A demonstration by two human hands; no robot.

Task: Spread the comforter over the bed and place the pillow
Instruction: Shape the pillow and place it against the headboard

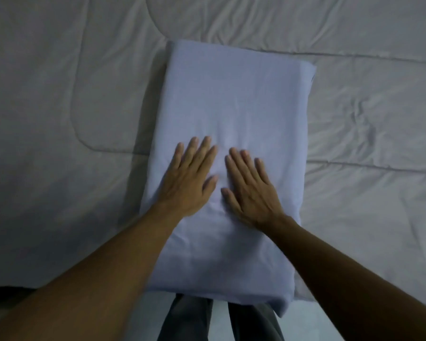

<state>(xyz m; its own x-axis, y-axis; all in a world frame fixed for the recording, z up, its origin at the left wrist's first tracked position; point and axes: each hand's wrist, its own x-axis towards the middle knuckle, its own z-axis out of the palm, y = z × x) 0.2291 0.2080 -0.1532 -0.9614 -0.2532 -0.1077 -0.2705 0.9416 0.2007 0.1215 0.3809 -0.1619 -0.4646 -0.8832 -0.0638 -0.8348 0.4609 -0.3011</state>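
A pale blue pillow (234,99) lies lengthwise on the bed, its near end hanging slightly past the bed's front edge. A light grey quilted comforter (59,94) lies spread under it and covers the bed on both sides. My left hand (190,178) rests flat, palm down, on the pillow's lower middle, fingers slightly apart. My right hand (251,188) lies flat beside it, a small gap between the two thumbs. Neither hand grips anything.
The bed's front edge (15,285) runs along the bottom, with dark floor below at the left. My legs in grey trousers (190,321) stand against the bed under the pillow's near end. The comforter is wrinkled at the right (362,119).
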